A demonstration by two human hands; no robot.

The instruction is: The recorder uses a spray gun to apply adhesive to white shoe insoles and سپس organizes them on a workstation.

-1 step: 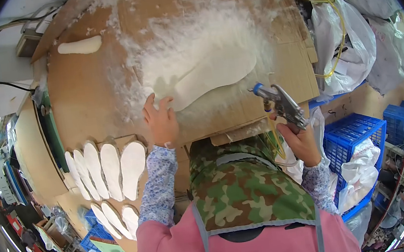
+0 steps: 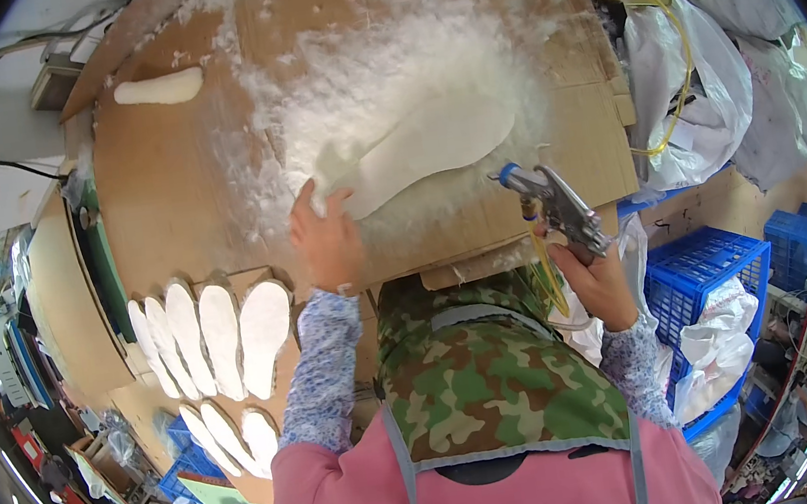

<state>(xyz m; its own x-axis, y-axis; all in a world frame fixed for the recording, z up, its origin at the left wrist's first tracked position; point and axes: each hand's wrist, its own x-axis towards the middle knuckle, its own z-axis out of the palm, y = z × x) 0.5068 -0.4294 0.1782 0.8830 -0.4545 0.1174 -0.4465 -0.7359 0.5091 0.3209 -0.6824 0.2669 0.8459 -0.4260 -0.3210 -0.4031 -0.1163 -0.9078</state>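
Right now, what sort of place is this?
Probably a workshop: the right hand holds a spray gun, white insoles lie in rows, and white fluff dusts the cardboard.

white insole [image 2: 436,150], silver spray gun [image 2: 568,212], camouflage apron [image 2: 500,381]

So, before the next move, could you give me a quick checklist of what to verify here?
1. Spray gun held in the right hand: ok.
2. Gun's blue tip apart from the large insole: ok, a gap shows in this view.
3. Left hand by the insole's left end: ok.
4. Left hand pressing the insole: cannot tell.
5. Gun being squeezed: cannot tell.
6. Cardboard free of fluff: not ok, white fluff is spread around the insole.
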